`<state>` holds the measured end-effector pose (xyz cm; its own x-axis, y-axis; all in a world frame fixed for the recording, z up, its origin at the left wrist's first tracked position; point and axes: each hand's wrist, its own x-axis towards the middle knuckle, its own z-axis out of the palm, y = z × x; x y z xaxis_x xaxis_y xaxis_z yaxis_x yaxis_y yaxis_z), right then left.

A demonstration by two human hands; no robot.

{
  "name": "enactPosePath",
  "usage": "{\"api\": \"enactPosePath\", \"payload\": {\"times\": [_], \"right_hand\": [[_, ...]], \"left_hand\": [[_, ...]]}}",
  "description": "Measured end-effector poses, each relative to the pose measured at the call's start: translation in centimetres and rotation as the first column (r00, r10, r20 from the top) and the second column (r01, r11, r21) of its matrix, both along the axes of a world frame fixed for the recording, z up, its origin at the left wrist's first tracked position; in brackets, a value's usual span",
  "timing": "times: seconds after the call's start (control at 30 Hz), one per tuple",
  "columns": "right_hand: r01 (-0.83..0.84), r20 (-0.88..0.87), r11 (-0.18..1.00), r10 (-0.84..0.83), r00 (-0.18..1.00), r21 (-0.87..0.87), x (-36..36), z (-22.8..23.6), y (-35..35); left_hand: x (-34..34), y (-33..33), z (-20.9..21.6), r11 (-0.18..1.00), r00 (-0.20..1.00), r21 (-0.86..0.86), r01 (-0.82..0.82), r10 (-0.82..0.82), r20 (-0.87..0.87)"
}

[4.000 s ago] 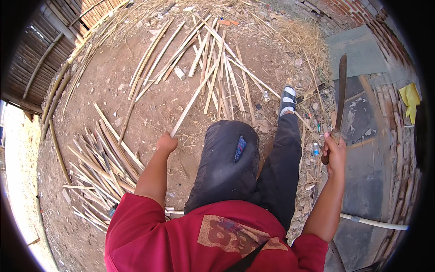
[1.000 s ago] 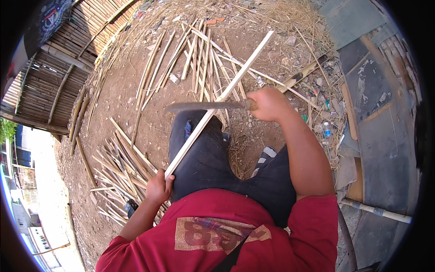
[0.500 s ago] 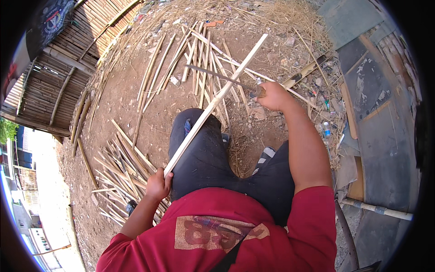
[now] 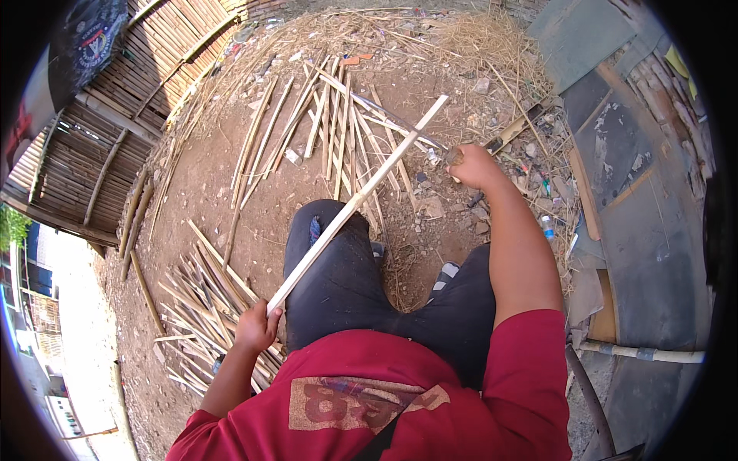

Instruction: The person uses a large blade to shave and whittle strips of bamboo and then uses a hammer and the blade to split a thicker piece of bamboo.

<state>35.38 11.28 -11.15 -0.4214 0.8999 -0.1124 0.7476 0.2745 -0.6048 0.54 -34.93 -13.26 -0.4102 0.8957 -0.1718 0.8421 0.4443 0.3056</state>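
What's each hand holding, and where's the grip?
Left hand: a pale, flat strip, held by its near end, next to the thigh. Right hand: a long-bladed knife, held by its handle.

L hand (image 4: 256, 328): 1
R hand (image 4: 475, 166): 1
Held strip (image 4: 355, 202): 1 pc
Held knife (image 4: 455, 157): 1 pc
Loose strips (image 4: 333, 127), upper gnd: 12+, overlapping, exact no. unclear
Pile strips (image 4: 215, 303), L side: 20+, too tangled to ct
Orange pcs (image 4: 351, 61): 2
Clear btl (image 4: 547, 226): 1
Shod feet (image 4: 444, 278): 2
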Motion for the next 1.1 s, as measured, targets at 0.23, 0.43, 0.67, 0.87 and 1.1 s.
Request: {"api": "enactPosePath", "payload": {"times": [0.23,0.43,0.67,0.87,1.1], "right_hand": [[-0.327,0.144,0.918,0.301,0.943,0.223,-3.3,4.3,-6.0],[-0.011,-0.059,0.971,-0.004,0.998,-0.239,1.2,1.4,-0.5],[-0.230,0.086,0.955,0.218,0.972,0.187,-1.8,3.9,-3.9],[-0.232,0.027,0.972,0.231,0.973,0.032,0.3,1.4,-1.6],[-0.112,-0.015,0.987,0.114,0.993,0.116,-0.3,3.8,-2.3]], "left_hand": [[0.6,-2.4,-0.7,0.999,0.998,0.051,0.016,-0.019,0.058],[-0.9,-3.1,-2.1,1.000,0.999,0.020,0.021,-0.020,-0.034],[-0.3,-4.1,-0.7,1.000,0.999,0.003,-0.009,0.009,0.043],[-1.8,-5.0,-3.0,0.997,0.998,0.060,0.053,-0.055,0.031],[-2.2,-5.4,-1.9,0.999,0.999,0.033,0.024,-0.024,0.021]]}}
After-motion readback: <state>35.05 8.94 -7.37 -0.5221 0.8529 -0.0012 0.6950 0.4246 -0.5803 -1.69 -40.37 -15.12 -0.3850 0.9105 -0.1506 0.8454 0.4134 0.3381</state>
